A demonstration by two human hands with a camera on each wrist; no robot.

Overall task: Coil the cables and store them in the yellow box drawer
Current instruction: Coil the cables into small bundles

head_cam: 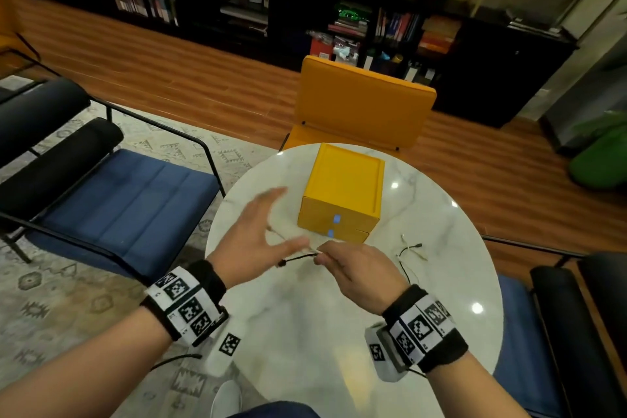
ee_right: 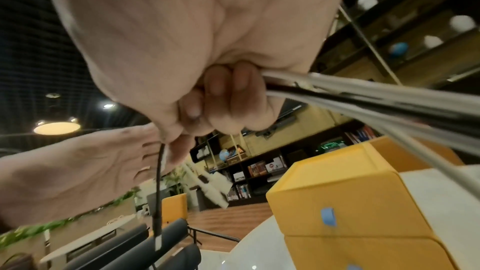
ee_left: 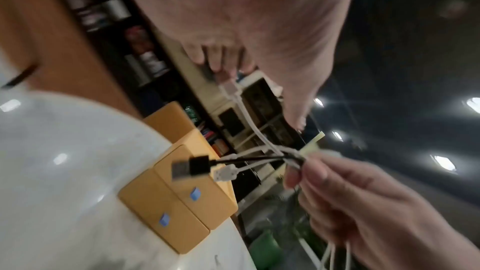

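Right hand [head_cam: 353,268] pinches three cables [ee_left: 259,157]; left hand [head_cam: 258,231] spread.

I see a round white marble surface [head_cam: 339,332] with grey veins and glints of ceiling light. A yellow box [head_cam: 342,188] with two closed drawers stands on it toward twelve o'clock. At about two o'clock from centre, thin black and white cables [head_cam: 412,249] lie loose on the marble.
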